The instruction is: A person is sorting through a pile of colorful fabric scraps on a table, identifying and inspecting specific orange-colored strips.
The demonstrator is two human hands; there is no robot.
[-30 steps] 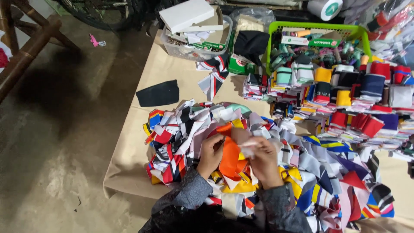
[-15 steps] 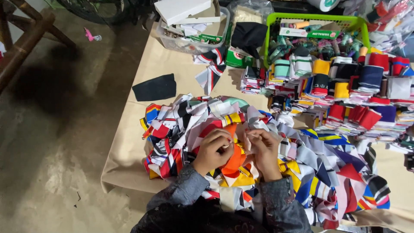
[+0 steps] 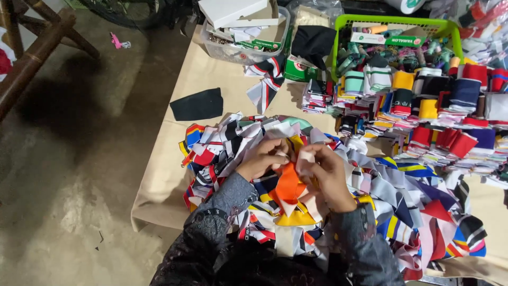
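My left hand (image 3: pixel 262 159) and my right hand (image 3: pixel 325 172) meet over a heap of coloured fabric scraps (image 3: pixel 338 196) on a table covered in tan paper (image 3: pixel 222 74). Both hands pinch a small pale fabric piece (image 3: pixel 304 159) between their fingertips. An orange fabric piece (image 3: pixel 288 185) hangs just below the hands, touching them. Dark patterned sleeves cover both forearms.
Folded fabric pieces stand stacked in rows (image 3: pixel 439 111) at the right. A green basket (image 3: pixel 391 24) with spools and a clear tub (image 3: pixel 246 37) holding white boxes sit at the far edge. A black fabric patch (image 3: pixel 198 105) lies alone at left. A wooden chair (image 3: pixel 37 47) stands on the concrete floor.
My hands have come closer together and risen a little over the heap, with the pale piece now pinched between them. The orange piece stays under the hands.
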